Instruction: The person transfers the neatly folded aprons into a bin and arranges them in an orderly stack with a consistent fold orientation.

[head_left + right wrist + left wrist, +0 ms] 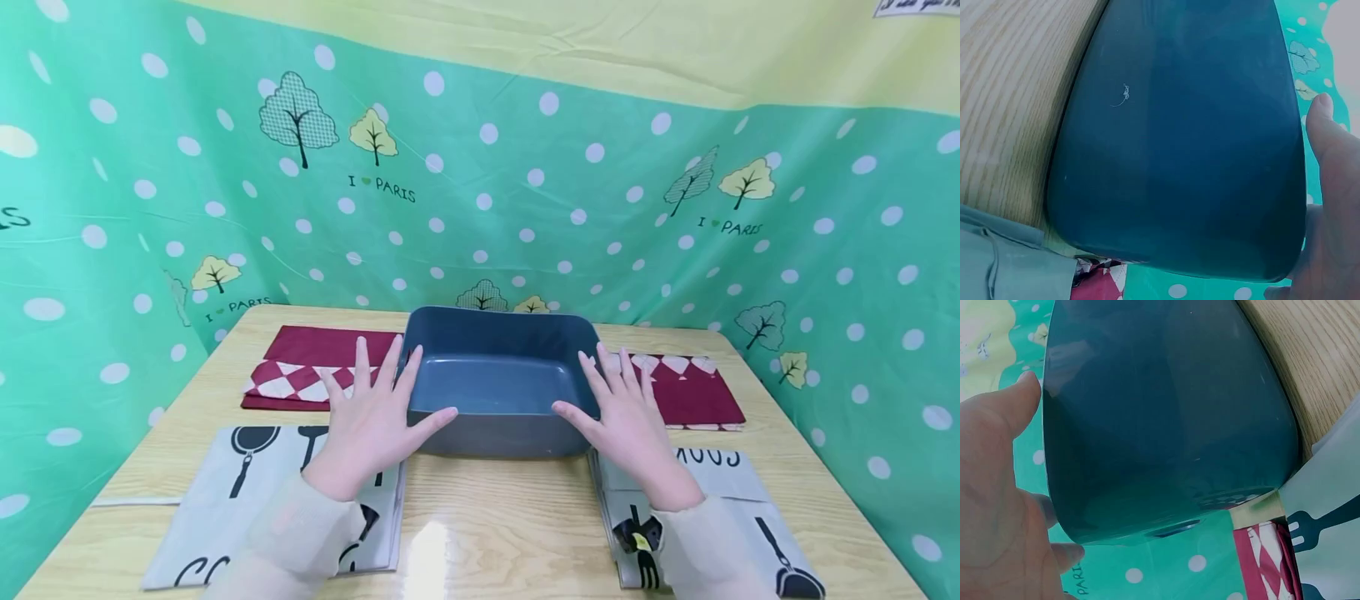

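A dark blue-grey plastic bin [501, 433] stands upright in the middle of the table, and nothing lies on the part of its floor that shows. At its left front corner is my left hand [372, 423], fingers spread and straight, thumb over the near side. My right hand [626, 421] mirrors it at the right corner, also with straight, spread fingers. In the left wrist view the thumb and fingers lie along the rim of the bin [1166, 419]. The right wrist view shows the other hand [1338, 194] beside the rim; firm contact cannot be made out.
Folded maroon cloths with white diamond patterns lie left [330, 342] and right [693, 396] of the bin. Nearer are folded pale cloths with black kitchen-utensil prints, left [202, 500] and right [720, 533]. A green dotted curtain [480, 167] hangs behind the wooden table [480, 533].
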Motion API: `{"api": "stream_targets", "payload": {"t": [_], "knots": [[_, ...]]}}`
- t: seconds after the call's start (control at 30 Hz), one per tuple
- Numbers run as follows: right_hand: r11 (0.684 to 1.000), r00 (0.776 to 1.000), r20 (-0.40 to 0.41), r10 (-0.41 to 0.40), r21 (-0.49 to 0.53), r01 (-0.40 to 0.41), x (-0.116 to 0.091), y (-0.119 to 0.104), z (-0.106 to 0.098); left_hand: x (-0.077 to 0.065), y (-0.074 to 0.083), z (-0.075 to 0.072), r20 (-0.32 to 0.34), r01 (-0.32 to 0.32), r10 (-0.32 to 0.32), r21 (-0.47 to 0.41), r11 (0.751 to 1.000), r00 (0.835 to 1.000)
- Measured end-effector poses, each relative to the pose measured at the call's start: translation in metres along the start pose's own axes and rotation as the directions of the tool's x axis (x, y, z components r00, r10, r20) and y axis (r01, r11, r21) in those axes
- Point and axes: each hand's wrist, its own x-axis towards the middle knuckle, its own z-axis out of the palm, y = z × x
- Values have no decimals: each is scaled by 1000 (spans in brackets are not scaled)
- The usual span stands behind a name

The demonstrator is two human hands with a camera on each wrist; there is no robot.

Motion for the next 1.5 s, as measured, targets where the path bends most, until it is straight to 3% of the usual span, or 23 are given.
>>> {"api": "stream_targets", "payload": {"t": [0.6, 1.13, 1.5], "knots": [[999, 1000, 15, 19, 34, -20, -2, 3, -18, 1, 3, -5, 0, -15, 15, 1, 1000, 1000], [997, 999, 38, -26, 80, 23, -26, 10, -41, -7, 13, -16, -13, -50, 49, -2, 999, 999], [995, 999, 49, -7, 98, 3, -40, 21, -48, -12, 17, -20, -40, -94, 92, -42, 995, 995]]}}
